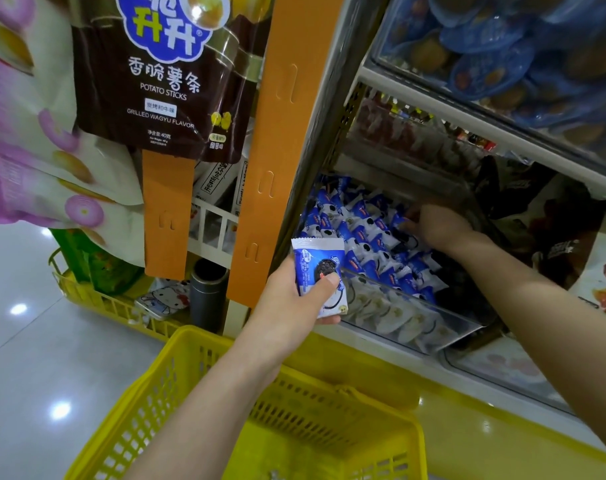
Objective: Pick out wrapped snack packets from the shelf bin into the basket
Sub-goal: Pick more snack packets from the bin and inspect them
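A clear plastic shelf bin (412, 317) holds several blue-and-white wrapped snack packets (363, 233). My left hand (294, 303) grips one such packet (317, 268) just in front of the bin's left corner, above the yellow basket (177, 386). My right hand (436, 225) reaches into the bin from the right, its fingers down among the packets; whether they hold one is hidden. The basket stands on the floor below both arms, and what I see of its inside looks bare.
An orange hanging strip (287, 140) and a dark potato-sticks bag (163, 81) hang left of the shelf. A second yellow basket (97, 299) with a grey cylinder and other goods sits behind. More shelves with snack bins run above and to the right.
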`<move>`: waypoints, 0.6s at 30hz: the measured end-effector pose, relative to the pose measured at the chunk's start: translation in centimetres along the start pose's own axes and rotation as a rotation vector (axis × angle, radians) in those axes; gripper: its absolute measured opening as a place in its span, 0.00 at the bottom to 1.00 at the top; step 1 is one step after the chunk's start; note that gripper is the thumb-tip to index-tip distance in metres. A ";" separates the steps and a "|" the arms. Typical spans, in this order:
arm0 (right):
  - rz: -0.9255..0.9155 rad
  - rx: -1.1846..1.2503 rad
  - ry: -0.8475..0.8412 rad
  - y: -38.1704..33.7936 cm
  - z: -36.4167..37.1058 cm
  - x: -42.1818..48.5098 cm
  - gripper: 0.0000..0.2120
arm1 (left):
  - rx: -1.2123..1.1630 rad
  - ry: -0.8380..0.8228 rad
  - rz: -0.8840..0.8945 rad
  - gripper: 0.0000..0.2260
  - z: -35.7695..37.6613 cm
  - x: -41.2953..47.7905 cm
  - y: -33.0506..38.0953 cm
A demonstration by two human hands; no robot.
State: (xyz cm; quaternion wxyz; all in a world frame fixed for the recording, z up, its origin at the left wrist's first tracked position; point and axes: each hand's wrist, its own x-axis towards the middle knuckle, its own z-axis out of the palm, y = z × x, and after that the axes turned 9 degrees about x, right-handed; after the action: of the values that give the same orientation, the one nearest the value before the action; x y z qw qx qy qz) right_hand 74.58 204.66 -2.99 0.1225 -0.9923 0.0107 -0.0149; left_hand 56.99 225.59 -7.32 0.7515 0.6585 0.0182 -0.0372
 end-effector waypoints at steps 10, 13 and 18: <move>0.074 0.216 -0.155 -0.1 2.0 1.4 0.09 | 0.010 -0.003 0.005 0.10 -0.3 0.1 -0.1; 0.112 0.244 -0.160 -0.1 2.1 1.3 0.10 | 0.014 -0.012 0.003 0.09 -0.2 0.2 -0.2; 0.048 0.306 0.047 -2.0 1.9 -1.1 0.13 | 0.072 0.024 0.009 0.09 -0.4 0.3 -0.3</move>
State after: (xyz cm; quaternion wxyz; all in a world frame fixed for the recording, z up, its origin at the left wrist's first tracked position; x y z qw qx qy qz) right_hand 73.61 207.11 -4.41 0.2724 -0.9609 0.0347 -0.0369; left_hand 57.22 225.91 -7.71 0.7270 0.6857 0.0228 -0.0265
